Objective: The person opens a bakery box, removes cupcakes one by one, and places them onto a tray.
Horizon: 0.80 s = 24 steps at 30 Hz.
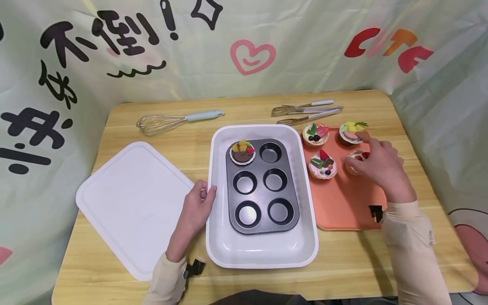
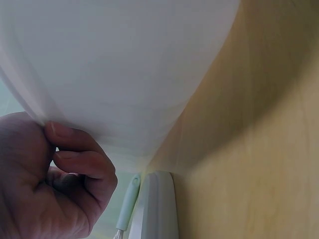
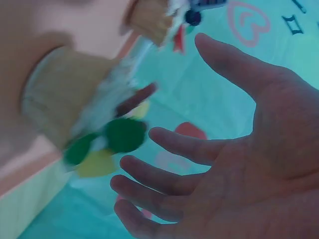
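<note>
My left hand grips the left rim of a deep white tray, the thumb on the rim and fingers curled below it, as the left wrist view also shows. In the tray lies a dark six-cup muffin tin; its far left cup holds a fruit-topped toy cupcake. Over the orange tray hovers my right hand, thumb and fingers apart with nothing between them. It partly hides a cupcake with a red topping. In the right wrist view a blurred cupcake is before the spread fingertips.
More cupcakes stand on the orange tray. A white board lies left of the deep tray. Toward the back are a whisk and several metal utensils with pale handles. A printed curtain hangs behind the table.
</note>
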Available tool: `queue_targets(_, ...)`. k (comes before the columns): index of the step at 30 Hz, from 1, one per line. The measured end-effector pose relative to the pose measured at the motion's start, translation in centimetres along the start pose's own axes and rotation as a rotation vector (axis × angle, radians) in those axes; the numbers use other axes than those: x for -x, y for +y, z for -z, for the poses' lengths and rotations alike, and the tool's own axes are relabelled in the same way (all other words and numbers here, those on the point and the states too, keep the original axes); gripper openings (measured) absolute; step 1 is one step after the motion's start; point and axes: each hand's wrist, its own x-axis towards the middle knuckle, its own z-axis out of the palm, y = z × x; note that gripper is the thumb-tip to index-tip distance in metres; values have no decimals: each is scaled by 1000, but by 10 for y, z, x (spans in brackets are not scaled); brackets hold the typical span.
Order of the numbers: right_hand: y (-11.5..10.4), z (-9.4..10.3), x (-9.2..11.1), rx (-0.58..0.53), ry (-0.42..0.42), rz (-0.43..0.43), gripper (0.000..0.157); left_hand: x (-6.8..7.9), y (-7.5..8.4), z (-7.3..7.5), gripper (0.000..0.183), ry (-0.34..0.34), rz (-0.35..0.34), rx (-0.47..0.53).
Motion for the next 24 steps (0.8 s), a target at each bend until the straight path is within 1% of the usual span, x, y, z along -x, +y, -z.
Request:
queue_targets(7,-35,5,6,-22,57,99,85,-1,2,2,20,10,-23,1)
queue_targets(11,-57,5,8,-52,70,146,82,-3,3,2,20,14,-44,-2)
queue_targets(16,-83,3,7,-40,91,222,79,-4,4,3,20,27,-72,-5)
queue_targets(18,-93,1,5,-30,88,251,79,-4,3,3,21,27,-70,-10)
queue_targets(24,-126,-11,1,-5,29,327,83,1,-1,2,21,12,-37,-18)
